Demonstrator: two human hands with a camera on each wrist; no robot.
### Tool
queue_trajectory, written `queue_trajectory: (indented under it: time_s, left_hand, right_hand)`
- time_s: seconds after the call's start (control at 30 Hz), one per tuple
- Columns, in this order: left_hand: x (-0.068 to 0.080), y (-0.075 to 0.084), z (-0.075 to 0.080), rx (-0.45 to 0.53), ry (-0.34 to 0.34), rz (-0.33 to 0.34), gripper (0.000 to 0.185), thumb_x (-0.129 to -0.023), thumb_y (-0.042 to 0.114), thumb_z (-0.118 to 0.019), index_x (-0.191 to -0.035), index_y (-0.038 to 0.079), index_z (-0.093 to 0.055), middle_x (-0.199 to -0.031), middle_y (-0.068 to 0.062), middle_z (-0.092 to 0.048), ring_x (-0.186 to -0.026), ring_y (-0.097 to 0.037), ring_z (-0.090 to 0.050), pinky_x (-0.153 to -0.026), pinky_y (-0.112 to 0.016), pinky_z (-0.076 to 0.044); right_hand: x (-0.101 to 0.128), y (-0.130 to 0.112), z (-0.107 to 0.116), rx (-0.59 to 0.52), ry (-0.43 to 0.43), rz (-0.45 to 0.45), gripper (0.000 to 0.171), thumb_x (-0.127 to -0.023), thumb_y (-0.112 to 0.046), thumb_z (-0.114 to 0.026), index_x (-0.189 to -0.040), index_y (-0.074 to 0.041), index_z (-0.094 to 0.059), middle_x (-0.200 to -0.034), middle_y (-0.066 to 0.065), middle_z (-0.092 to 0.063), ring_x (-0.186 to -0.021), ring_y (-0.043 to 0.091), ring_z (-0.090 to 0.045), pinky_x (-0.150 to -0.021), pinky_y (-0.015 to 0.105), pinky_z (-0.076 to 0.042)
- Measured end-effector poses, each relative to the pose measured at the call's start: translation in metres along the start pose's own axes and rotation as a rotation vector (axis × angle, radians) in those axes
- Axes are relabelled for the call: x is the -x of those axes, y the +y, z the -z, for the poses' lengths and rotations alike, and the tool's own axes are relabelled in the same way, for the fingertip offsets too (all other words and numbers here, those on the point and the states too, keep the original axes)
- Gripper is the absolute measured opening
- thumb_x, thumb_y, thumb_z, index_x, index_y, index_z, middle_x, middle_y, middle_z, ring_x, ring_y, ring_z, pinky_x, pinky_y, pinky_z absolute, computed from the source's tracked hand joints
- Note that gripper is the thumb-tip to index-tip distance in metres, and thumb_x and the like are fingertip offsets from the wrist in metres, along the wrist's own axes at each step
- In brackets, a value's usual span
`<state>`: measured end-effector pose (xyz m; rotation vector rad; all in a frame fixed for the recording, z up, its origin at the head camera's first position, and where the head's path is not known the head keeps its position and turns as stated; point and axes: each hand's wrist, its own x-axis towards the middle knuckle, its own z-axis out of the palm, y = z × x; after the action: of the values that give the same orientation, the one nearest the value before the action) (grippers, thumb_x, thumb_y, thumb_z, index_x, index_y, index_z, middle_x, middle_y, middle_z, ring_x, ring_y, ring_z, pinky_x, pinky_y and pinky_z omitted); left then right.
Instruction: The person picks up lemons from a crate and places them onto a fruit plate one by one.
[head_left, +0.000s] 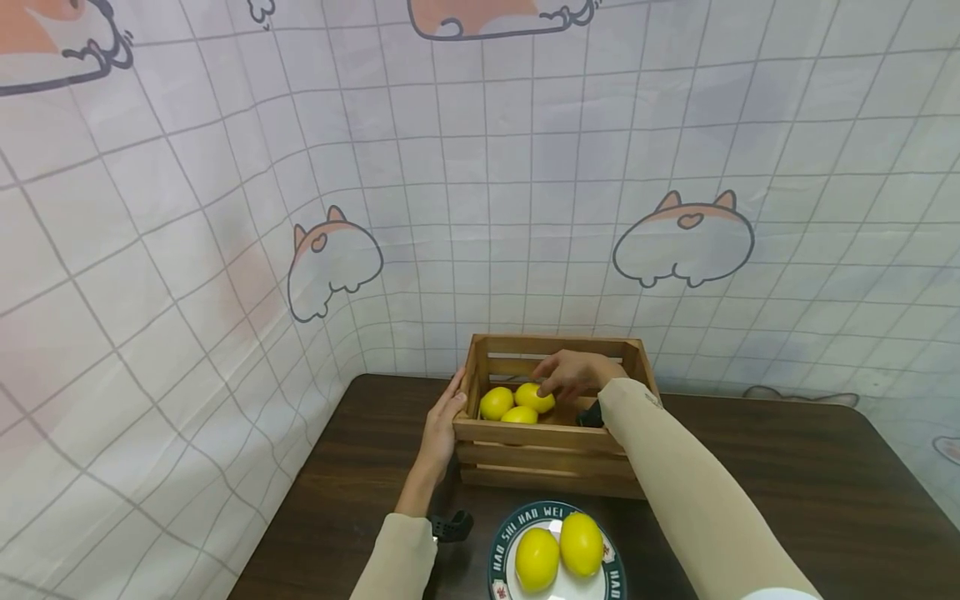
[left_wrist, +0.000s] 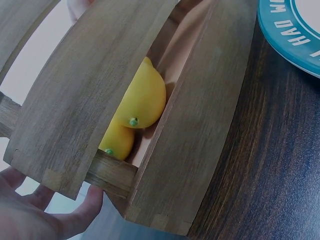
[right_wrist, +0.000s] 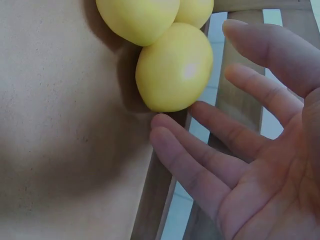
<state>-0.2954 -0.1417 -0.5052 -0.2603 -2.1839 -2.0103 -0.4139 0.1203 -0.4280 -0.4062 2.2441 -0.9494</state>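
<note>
Inside the crate (head_left: 540, 454), at the plate's (head_left: 501, 560) twelve o'clock, the right hand (head_left: 573, 375) reached, grip released, for a lemon (head_left: 534, 397): firm, light, waxy-slick, best cupped around its middle. The left hand (head_left: 441, 425) lay flat against the crate.

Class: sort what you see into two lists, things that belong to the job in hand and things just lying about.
In the job:
wooden crate
lemons in the crate
plate with two lemons
left hand steadying the crate
right hand reaching in

Lying about:
dark table
printed cloth backdrop
</note>
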Motion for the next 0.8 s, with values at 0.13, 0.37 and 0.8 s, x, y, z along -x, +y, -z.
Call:
queue_trajectory:
  time_s: [0.13, 0.37, 0.8]
  left_hand:
    - [-0.001, 0.0, -0.002, 0.002, -0.001, 0.001, 0.051, -0.11, 0.038, -0.038, -0.16, 0.03, -0.036, -0.17, 0.003, -0.027, -0.159, -0.027, -0.02, -0.128, -0.059, -0.012]
    - [-0.002, -0.001, -0.004, 0.005, -0.003, -0.005, 0.05, -0.111, 0.036, -0.038, -0.16, 0.029, -0.036, -0.169, 0.003, -0.027, -0.159, -0.027, -0.02, -0.128, -0.058, -0.012]
    - [-0.003, -0.004, -0.001, 0.005, 0.01, -0.003, 0.049, -0.11, 0.037, -0.038, -0.159, 0.03, -0.037, -0.169, 0.002, -0.029, -0.159, -0.027, -0.021, -0.128, -0.058, -0.013]
  right_hand:
    - [-0.003, 0.003, 0.0, 0.005, 0.001, -0.022, 0.054, -0.099, -0.022, -0.067, -0.15, -0.01, -0.052, -0.162, 0.022, -0.036, -0.127, 0.043, -0.06, -0.106, 0.05, -0.052]
    - [-0.007, 0.006, 0.001, 0.008, -0.029, -0.049, 0.062, -0.099, -0.025, -0.068, -0.155, -0.011, -0.045, -0.164, 0.023, -0.032, -0.127, 0.042, -0.06, -0.104, 0.048, -0.054]
    - [-0.024, 0.007, -0.001, -0.125, -0.124, -0.144, 0.07, -0.1, -0.014, -0.065, -0.162, -0.016, -0.033, -0.168, 0.027, -0.019, -0.128, 0.046, -0.06, -0.099, 0.047, -0.057]
